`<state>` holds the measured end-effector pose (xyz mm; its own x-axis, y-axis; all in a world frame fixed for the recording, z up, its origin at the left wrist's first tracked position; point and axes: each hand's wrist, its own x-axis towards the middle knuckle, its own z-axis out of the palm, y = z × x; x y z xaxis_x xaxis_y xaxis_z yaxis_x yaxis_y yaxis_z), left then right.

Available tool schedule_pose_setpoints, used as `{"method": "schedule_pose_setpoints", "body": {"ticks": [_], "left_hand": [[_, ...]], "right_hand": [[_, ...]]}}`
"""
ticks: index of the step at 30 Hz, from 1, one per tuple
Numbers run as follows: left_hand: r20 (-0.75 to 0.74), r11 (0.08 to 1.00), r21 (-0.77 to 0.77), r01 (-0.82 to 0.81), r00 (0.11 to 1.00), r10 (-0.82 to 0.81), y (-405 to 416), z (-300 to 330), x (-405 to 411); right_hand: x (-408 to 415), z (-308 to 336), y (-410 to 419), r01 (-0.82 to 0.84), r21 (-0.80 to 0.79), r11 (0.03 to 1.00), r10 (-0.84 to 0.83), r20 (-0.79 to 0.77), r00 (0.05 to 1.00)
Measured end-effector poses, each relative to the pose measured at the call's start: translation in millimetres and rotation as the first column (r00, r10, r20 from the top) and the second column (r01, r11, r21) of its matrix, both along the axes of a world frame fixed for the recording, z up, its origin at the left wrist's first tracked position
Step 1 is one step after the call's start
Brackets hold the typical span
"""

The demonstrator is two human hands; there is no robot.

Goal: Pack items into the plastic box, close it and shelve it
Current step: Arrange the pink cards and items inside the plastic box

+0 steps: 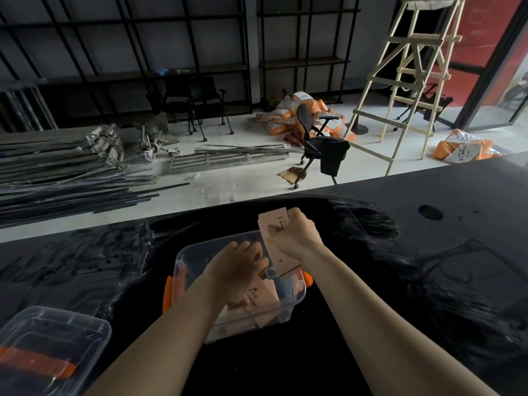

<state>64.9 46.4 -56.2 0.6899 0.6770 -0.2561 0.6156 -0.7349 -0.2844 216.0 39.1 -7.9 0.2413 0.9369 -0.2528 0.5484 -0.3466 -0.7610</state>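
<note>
Both arms reach over the black worktop (428, 224). Left hand (238, 270) lies flat, fingers spread, inside the clear plastic box with orange clips (185, 261). Right hand (297, 235) grips a pale pink card packet (274, 224), tilted over the rim. It might catch there and bend.

A bare storeroom under fit-out: empty black shelving (123, 38), metal rods (57, 178) on the floor, wooden ladder (408, 78), piled sacks (288, 112).

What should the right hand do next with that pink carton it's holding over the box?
Probably lower it in. The right hand grips the pink carton upright at the clear plastic box's far rim, while the left hand presses on cartons already inside. The lid lies aside, off the box.
</note>
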Motion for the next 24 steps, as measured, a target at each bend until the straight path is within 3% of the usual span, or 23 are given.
{"method": "schedule_pose_setpoints", "body": {"ticks": [2,4,6,9,12,14,18,24], "left_hand": [[0.115,0.987,-0.103,-0.122,0.984,0.134,4.1,3.7,-6.4],[0.316,0.912,-0.316,-0.263,0.877,0.362,10.0,10.5,-14.4],[0.503,0.824,-0.498,-0.270,0.684,0.528,16.5,18.5,-25.2],[0.657,0.712,-0.687,-0.144,0.295,0.694,15.8,33.7,-43.0],[0.659,0.658,-0.751,-0.056,-0.004,0.752,11.5,43.5,-51.6],[0.618,0.622,-0.783,-0.021,-0.150,0.772,11.2,46.4,-54.0],[0.551,0.565,-0.825,0.003,-0.216,0.806,8.2,45.1,-58.5],[0.503,0.585,-0.811,-0.013,-0.527,0.685,8.2,39.0,-59.7]], "right_hand": [[-0.8,2.8,0.1,0.004,-0.022,1.000,-0.004,-0.031,1.000],[-3.0,5.4,-0.1,0.011,-0.031,0.999,-0.013,-0.068,0.998],[-6.4,7.2,-0.4,0.009,-0.020,1.000,-0.011,-0.115,0.993],[-9.9,5.0,3.0,0.039,0.021,0.999,-0.033,-0.227,0.973],[-12.1,8.9,0.3,0.037,0.053,0.998,-0.020,-0.280,0.960],[-11.9,9.2,-1.7,0.022,0.061,0.998,-0.001,-0.319,0.948],[-10.0,11.0,-4.1,0.016,0.058,0.998,0.010,-0.426,0.905],[-12.5,7.8,-1.7,0.130,-0.007,0.992,-0.108,-0.597,0.795]]}}
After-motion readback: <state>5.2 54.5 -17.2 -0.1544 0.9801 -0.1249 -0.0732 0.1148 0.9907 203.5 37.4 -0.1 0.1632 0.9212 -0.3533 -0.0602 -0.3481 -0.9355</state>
